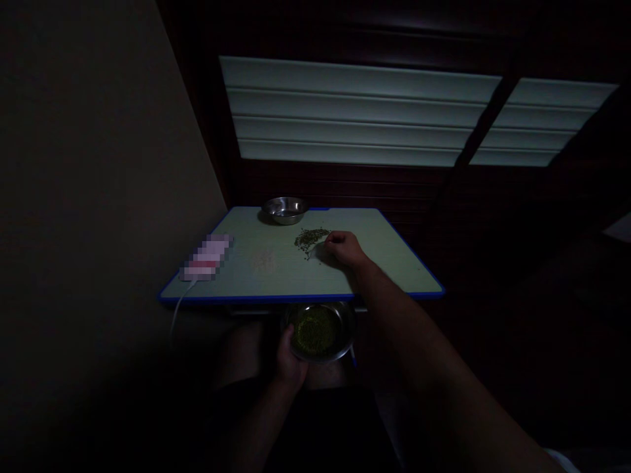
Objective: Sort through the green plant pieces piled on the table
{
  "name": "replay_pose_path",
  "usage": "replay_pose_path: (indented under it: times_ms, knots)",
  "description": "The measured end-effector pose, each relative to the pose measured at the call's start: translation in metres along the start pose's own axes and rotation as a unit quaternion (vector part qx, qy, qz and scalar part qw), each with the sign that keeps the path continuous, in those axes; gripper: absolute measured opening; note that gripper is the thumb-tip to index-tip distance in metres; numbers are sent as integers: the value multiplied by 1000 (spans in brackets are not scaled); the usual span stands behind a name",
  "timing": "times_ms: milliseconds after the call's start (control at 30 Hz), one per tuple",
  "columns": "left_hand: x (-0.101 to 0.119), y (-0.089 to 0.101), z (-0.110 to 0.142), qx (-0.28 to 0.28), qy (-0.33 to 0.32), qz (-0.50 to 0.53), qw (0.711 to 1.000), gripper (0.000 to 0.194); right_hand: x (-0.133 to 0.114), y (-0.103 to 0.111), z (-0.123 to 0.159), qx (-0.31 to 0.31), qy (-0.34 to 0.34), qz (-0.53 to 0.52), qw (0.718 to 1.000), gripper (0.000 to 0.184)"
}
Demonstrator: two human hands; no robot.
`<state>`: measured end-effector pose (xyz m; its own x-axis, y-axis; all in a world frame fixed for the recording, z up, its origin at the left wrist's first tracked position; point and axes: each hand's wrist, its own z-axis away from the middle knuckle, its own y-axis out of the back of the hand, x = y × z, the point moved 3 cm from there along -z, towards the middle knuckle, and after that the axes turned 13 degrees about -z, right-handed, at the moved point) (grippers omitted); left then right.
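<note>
My left hand point(290, 360) grips the near left rim of a round metal bowl point(348, 334), below the table's front edge and over my lap. Small green grains point(315, 330) lie in that bowl. Over the table, my right hand point(346, 248) is closed, thumb and fingers pinched together. A pale, see-through shape point(318, 251) shows at its fingertips, too dim to name. Just left of these fingers, a loose pile of small dark grains point(310, 238) is spread on the tabletop, with a few scattered singly.
The light table point(384, 279) has a blue edge. A second metal bowl point(284, 211) stands at its back left. A blurred pink phone-like object point(206, 257) with a white cable point(178, 307) lies at the left. A wall point(108, 164) borders the left side; slatted panels point(355, 115) rise behind.
</note>
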<state>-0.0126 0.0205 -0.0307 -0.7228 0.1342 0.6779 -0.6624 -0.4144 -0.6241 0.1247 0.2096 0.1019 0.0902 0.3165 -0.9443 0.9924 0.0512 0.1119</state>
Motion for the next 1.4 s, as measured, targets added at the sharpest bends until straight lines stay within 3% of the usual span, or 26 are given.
replay_pose_path:
  times_ms: [633,933,1300,1400]
  knots:
    - [0,-1,0,-11,-7,-5,1000,39,2,-3,-2,-36,1,-12,999,17]
    - [2,-3,1,0,10,-8,1000,27,-5,-12,4,-111,-23,-51,992,21]
    - [2,-2,2,-3,7,-5,1000,27,-17,-8,9,-224,-67,-75,969,25]
    - [1,-1,2,-1,8,-6,1000,27,-18,-7,11,-208,-90,-75,971,24]
